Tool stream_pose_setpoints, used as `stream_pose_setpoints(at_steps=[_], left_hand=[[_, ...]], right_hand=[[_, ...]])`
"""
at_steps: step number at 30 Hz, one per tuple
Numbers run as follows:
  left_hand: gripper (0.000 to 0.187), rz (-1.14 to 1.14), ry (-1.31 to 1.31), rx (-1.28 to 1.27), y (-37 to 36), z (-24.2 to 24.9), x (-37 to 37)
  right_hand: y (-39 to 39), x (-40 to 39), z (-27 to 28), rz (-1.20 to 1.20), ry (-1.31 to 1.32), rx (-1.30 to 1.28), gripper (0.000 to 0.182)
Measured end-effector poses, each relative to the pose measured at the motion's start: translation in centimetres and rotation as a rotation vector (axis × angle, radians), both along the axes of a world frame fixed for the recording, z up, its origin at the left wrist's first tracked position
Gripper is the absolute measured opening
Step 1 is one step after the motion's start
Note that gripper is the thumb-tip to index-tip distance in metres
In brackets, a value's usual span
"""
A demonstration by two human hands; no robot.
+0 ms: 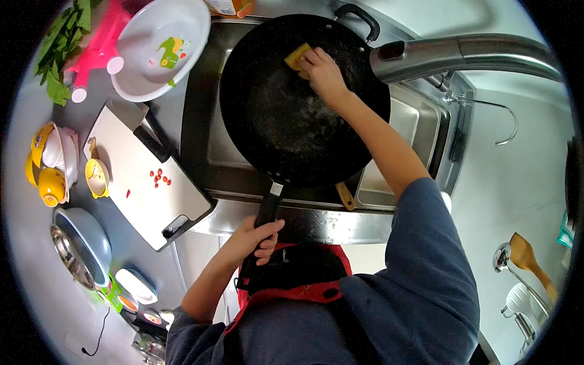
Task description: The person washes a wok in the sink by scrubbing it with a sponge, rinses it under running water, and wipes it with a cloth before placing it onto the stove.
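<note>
A large black wok (274, 115) lies over the metal sink (216, 146), its inside facing up and streaked with pale marks. My left hand (255, 238) is wrapped round its long black handle (268, 210), near the front edge of the counter. Inside the wok, towards the far side, my right hand (324, 74) presses a yellow sponge (296, 58) against the dark surface. The fingers cover part of the sponge. Just to the right, the faucet (395, 61) reaches over the wok's rim. A wooden handle (345, 196) sticks out from beneath the wok.
Left of the sink, a white cutting board (140, 207) bears a cleaver (152, 139) and chopped red pieces (159, 178). A white basin (140, 79), a pink rack (103, 45) and leafy greens (58, 55) stand beyond. Utensils, including a wooden spatula (524, 252), hang at right.
</note>
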State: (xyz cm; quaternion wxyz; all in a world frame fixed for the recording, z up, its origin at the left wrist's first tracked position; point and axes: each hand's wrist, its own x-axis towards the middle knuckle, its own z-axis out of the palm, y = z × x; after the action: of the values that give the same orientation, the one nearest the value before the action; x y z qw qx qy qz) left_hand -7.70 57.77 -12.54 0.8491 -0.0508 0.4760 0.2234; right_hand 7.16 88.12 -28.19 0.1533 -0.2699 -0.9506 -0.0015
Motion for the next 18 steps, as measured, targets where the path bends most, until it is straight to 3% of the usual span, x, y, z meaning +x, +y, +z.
stream_pose_setpoints(at_steps=[3, 6, 7, 9, 12, 17, 18], left_hand=[[0.036, -0.001, 0.045, 0.010, -0.4, -0.4, -0.3], [0.035, 0.011, -0.028, 0.055, -0.9, -1.6, -0.4], [0.035, 0.022, -0.065, 0.031, -1.1, -2.0, 0.1], [0.035, 0.042, -0.095, 0.007, -1.0, -2.5, 0.4], [0.035, 0.029, -0.032, -0.037, -1.3, -2.7, 0.6], [0.031, 0.031, -0.032, 0.042, -0.6, -2.2, 0.1], [0.029, 0.052, -0.077, 0.044, -0.6, -2.5, 0.4]], right_hand=[[-0.1, 3.7, 0.5, 0.015, -0.132, 0.071, 0.026], [-0.4, 6.2, 1.4, -0.031, -0.457, -0.052, 0.029], [0.0, 5.7, 1.6, -0.022, -0.463, -0.044, 0.029], [1.3, 2.9, 1.1, 0.086, -0.225, 0.075, 0.035], [2.5, -0.5, 1.0, 0.158, -0.183, 0.128, 0.040], [-2.7, 7.3, 0.5, -0.012, -0.574, -0.080, 0.040], [-5.1, 7.7, 1.4, -0.051, -0.529, -0.206, 0.042]])
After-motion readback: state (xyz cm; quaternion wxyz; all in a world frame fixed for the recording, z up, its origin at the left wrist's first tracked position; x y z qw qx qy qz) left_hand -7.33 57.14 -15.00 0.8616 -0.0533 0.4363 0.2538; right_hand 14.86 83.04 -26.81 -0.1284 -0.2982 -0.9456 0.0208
